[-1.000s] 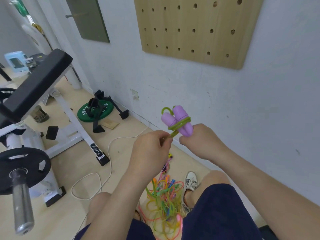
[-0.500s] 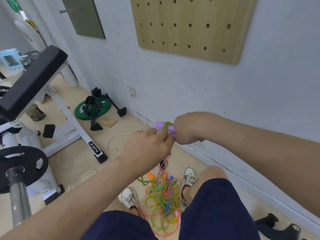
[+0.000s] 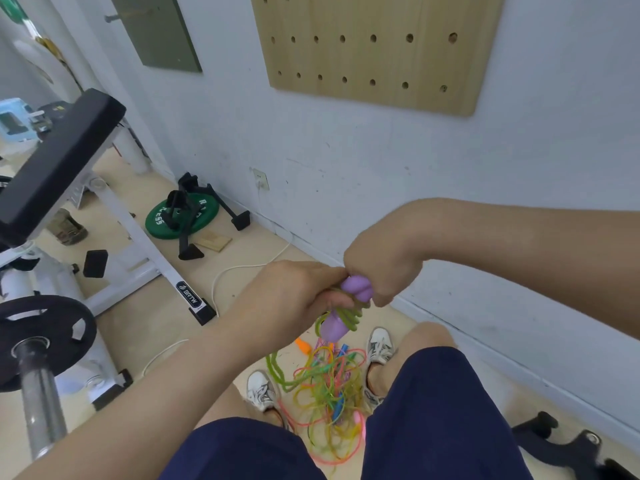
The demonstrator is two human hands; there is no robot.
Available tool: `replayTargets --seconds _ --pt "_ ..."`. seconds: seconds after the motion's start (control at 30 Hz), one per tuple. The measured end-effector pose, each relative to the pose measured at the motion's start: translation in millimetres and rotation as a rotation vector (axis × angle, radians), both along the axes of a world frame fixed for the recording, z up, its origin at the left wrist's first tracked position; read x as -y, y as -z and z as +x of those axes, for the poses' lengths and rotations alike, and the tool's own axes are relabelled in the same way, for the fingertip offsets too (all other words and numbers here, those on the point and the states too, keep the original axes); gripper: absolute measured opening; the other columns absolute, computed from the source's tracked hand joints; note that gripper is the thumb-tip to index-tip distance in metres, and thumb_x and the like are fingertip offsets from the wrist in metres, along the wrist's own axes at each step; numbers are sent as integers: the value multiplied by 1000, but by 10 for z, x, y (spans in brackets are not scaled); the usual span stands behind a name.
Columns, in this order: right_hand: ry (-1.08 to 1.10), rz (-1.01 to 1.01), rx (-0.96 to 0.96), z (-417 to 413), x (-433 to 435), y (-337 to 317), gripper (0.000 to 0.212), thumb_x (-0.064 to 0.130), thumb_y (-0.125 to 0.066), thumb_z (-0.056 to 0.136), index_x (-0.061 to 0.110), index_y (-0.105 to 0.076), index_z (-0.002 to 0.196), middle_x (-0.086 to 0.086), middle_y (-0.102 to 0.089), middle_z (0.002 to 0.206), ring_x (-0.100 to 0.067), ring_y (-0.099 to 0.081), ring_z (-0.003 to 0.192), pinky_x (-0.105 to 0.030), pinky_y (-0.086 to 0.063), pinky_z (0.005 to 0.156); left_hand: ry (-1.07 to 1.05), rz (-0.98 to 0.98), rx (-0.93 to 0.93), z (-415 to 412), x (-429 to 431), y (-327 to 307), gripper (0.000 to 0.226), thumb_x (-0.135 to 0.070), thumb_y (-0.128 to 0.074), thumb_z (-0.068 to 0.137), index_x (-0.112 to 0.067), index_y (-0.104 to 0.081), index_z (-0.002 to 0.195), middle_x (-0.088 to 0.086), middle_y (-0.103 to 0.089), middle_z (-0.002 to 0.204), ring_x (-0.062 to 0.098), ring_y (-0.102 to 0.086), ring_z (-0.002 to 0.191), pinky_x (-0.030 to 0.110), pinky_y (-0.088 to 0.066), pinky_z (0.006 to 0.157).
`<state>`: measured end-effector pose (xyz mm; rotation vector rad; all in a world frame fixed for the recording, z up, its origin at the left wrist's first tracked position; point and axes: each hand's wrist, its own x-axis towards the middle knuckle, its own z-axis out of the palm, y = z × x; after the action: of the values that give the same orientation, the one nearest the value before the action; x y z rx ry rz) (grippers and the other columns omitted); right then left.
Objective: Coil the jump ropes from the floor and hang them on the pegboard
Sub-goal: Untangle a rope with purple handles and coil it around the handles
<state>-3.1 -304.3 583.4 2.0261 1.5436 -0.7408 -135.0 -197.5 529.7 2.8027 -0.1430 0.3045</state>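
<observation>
A jump rope with two purple handles (image 3: 341, 315) and a green cord wound round them hangs between my hands, handles pointing down. My right hand (image 3: 382, 266) grips the handles from above. My left hand (image 3: 298, 297) pinches the green cord beside the handles. A green loop of this rope trails down to the floor. A tangle of coloured jump ropes (image 3: 329, 389) lies on the floor between my feet. The wooden pegboard (image 3: 377, 46) hangs on the wall above, and the part in view bears nothing.
A weight bench (image 3: 59, 161) and a barbell with black plate (image 3: 38, 341) stand at the left. A green weight plate (image 3: 181, 216) with black stands lies by the wall. A white cable (image 3: 221, 282) runs across the floor. Black equipment (image 3: 571, 445) sits at lower right.
The purple handles have swung from upright to pointing down. Both hands have dropped lower, with my right hand now over the handles' top. A green loop has fallen toward the floor.
</observation>
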Motion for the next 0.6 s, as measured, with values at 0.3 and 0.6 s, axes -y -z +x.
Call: replayTargets --seconds 0.3,0.6 --pt "116 367 -440 51 320 -157 36 54 -66 83 19 -72 79 1 -57 58 -6 -45 52 -16 -34 48 39 -726 -216 16 -126 -166 24 -39 -75 80 -17 -78 88 5 -72 71 8 -56 63 24 -45 60" --pt "312 599 -918 -167 389 -38 61 65 -45 83 12 -56 55 -7 -42 43 -19 -33 39 -20 -29 42 108 -1208 -344 48 -160 25 54 -73 -78 45 -25 -77 71 -11 -69 67 -2 -63 62 13 -51 65"
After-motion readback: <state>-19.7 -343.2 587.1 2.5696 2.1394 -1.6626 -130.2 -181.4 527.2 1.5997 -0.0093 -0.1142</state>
